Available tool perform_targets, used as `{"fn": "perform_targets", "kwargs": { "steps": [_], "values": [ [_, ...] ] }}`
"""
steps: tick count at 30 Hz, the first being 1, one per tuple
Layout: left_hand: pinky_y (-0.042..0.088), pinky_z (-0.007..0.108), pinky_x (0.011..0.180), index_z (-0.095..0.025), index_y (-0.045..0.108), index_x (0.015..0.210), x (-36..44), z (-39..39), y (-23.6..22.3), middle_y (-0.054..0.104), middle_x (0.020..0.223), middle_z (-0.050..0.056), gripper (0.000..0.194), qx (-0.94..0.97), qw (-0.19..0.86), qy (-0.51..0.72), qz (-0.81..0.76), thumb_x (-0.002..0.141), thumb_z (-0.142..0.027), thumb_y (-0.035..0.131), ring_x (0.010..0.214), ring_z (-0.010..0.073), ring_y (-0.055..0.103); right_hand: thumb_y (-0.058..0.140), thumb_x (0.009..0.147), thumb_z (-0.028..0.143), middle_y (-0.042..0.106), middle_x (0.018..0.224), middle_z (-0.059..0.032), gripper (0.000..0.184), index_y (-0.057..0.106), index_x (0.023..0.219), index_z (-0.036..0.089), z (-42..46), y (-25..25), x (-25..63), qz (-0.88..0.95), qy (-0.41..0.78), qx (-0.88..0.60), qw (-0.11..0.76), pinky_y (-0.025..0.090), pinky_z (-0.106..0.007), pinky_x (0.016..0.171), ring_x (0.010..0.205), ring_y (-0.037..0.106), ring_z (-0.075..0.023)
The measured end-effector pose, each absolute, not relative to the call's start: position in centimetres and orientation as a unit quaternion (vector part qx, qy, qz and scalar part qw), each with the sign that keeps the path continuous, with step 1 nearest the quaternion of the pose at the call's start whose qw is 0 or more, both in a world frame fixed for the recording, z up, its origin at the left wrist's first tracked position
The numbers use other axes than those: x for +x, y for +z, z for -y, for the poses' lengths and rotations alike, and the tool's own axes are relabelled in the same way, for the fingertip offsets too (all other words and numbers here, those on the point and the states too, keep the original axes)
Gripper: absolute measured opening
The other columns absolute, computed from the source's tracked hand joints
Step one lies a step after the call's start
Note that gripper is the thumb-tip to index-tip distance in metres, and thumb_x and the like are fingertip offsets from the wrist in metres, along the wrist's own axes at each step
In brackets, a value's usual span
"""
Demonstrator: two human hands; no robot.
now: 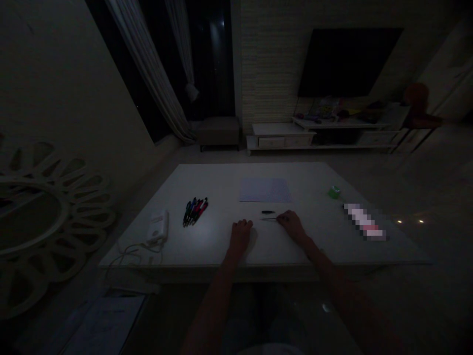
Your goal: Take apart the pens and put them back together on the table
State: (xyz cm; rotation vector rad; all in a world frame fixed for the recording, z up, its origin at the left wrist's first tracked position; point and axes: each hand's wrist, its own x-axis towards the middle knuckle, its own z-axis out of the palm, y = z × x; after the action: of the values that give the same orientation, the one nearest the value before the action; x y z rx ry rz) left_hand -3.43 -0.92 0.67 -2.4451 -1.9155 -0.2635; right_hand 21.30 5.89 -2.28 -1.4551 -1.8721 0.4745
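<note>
My right hand (pixel 292 226) is closed, its fingertips pinching the right end of a thin dark pen part (pixel 269 218) held low over the white table (pixel 214 246). Just beyond it lies a short black pen piece (pixel 268 212), apart from the fingers. The dim light hides whether the thin part is a refill or a whole slim pen. My left hand (pixel 241 234) rests on the tabletop to the left, fingers curled, with nothing seen in it. Farther back is a pale patterned sheet (pixel 265 190).
Several coloured pens (pixel 194 211) lie in a bunch on the left. A white box-shaped device (pixel 158 224) with cables (pixel 136 249) is near the left edge. To the right are a green round container (pixel 334 192) and a pixelated object (pixel 364 222).
</note>
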Motion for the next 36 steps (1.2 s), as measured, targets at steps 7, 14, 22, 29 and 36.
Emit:
{"fn": "perform_targets", "kwargs": {
  "steps": [7,14,22,29,36],
  "values": [
    [0.034,0.035,0.084,-0.02,0.054,0.106,-3.5,0.8,0.7,0.057,0.1,0.007,0.023,-0.784,-0.002,-0.08,0.616,0.09,-0.012,0.039,0.097,0.0195,0.052,0.056,0.08,0.039,0.062,0.086,-0.0062,0.026,0.074,0.09,0.022,-6.8,-3.3,20.6,0.736,0.161,-0.573,0.321,0.042,-0.031,0.081,0.088,0.055,-0.0202],
    [0.036,0.035,0.086,-0.021,0.053,0.115,-3.8,0.8,0.2,0.057,0.105,0.007,0.03,-0.791,-0.023,-0.112,0.601,0.09,-0.013,0.038,0.1,0.0191,0.05,0.052,0.083,0.037,0.063,0.091,-0.0086,0.03,0.07,0.099,0.019,-5.7,-3.0,21.7,0.719,0.146,-0.574,0.364,0.043,-0.034,0.083,0.091,0.054,-0.0218],
    [0.037,0.034,0.089,-0.025,0.053,0.123,-0.2,-1.2,0.8,0.052,0.117,0.007,0.046,-0.843,-0.048,-0.117,0.522,0.083,-0.005,0.043,0.108,0.0197,0.045,0.045,0.086,0.031,0.065,0.095,-0.0113,0.029,0.07,0.09,0.018,-3.2,-4.0,29.7,0.684,0.041,-0.645,0.338,0.039,-0.035,0.087,0.093,0.055,-0.023],
    [0.042,0.033,0.089,-0.019,0.055,0.121,2.8,-3.3,-1.6,0.062,0.111,0.006,0.038,-0.812,-0.092,-0.22,0.533,0.085,-0.009,0.046,0.104,0.0179,0.053,0.042,0.086,0.027,0.065,0.088,-0.0117,0.028,0.068,0.084,0.018,-3.7,-4.3,29.8,0.661,-0.016,-0.673,0.33,0.038,-0.036,0.085,0.087,0.054,-0.0232],
    [0.042,0.034,0.093,-0.019,0.061,0.109,-0.7,-2.6,-0.6,0.065,0.109,0.006,0.027,-0.768,-0.063,-0.27,0.578,0.086,-0.013,0.049,0.105,0.0186,0.055,0.044,0.085,0.026,0.063,0.085,-0.0118,0.026,0.068,0.083,0.018,-3.9,-4.2,29.8,0.653,-0.019,-0.685,0.324,0.037,-0.035,0.083,0.085,0.052,-0.023]
  ]
}}
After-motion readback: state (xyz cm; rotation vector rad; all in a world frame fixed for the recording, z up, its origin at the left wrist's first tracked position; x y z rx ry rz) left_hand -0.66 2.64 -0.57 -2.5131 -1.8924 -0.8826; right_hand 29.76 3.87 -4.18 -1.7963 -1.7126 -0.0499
